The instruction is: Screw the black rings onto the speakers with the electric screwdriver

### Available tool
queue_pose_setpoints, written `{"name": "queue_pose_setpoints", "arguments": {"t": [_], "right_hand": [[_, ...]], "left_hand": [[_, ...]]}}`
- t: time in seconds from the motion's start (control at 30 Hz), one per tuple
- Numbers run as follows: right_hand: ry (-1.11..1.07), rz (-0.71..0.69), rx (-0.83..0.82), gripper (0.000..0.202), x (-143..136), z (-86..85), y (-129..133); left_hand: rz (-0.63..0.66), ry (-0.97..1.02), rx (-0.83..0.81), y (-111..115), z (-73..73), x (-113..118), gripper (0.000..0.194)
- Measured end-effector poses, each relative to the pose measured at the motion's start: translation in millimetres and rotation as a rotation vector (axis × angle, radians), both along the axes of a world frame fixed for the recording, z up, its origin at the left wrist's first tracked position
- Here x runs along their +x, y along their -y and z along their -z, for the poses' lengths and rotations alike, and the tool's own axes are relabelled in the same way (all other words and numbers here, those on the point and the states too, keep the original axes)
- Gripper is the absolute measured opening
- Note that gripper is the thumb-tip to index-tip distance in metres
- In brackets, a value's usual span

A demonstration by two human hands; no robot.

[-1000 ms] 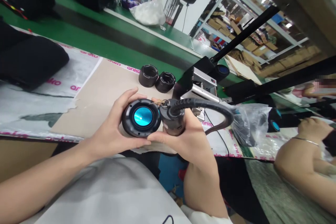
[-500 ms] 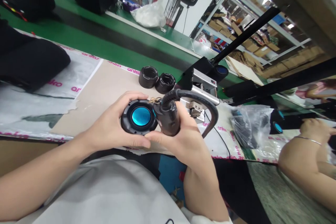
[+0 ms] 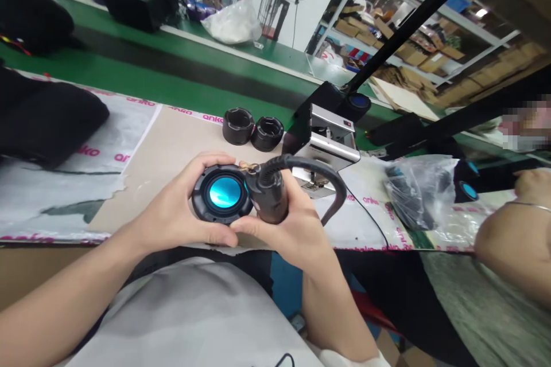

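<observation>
My left hand (image 3: pixel 181 206) curls round the outer edge of a round black speaker (image 3: pixel 224 191) with a shiny blue centre, which faces up at me. Screw holes show in its black rim. In my right hand (image 3: pixel 288 218) is a black electric screwdriver (image 3: pixel 270 198), seen from its cable end; a thick black cable arches from its top to the right. The tool stands close against the right side of the speaker, and its tip is hidden below. The tips of both thumbs come close together at the speaker's near edge.
Two black ring-shaped housings (image 3: pixel 267 133) stand on the cardboard sheet (image 3: pixel 150 178) behind my hands. Right of them is a silver metal device (image 3: pixel 333 146). Black cloth (image 3: pixel 47 117) lies at the left, a clear plastic bag (image 3: pixel 422 189) at the right, near a co-worker's arm (image 3: pixel 512 229).
The view has shifted slightly, so my hands and the speaker appear a little further left. Both hands keep the same hold. The co-worker's arm has moved right.
</observation>
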State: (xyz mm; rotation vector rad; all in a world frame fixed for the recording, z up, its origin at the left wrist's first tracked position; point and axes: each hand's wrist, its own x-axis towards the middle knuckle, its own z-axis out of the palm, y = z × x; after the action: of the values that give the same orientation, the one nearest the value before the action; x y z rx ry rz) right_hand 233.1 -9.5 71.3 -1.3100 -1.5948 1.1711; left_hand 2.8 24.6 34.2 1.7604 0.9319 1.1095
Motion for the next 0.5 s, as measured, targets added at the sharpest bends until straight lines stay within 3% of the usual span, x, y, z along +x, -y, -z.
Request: {"name": "queue_pose_setpoints", "arguments": {"t": [0.1, 0.17, 0.23, 0.33, 0.5], "right_hand": [[-0.059, 0.071, -0.015, 0.069, 8, -5.1, 3], [-0.223, 0.219, 0.074, 0.053, 22, -10.8, 5], [-0.471, 0.423, 0.275, 0.041, 42, -18.6, 6], [-0.716, 0.659, 0.628, 0.048, 70, -32.9, 6], [-0.604, 0.688, 0.759, 0.032, 90, -55.6, -12]], "left_hand": [[-0.014, -0.014, 0.053, 2, 8.2, 0, 0.093], [-0.026, 0.007, 0.098, 4, 12.9, 1, 0.087], [-0.029, 0.037, 0.166, 5, 15.9, 2, 0.083], [-0.044, 0.053, 0.250, 3, 18.2, 4, 0.080], [-0.118, 0.010, 0.304, -10, 20.1, 26, 0.084]]}}
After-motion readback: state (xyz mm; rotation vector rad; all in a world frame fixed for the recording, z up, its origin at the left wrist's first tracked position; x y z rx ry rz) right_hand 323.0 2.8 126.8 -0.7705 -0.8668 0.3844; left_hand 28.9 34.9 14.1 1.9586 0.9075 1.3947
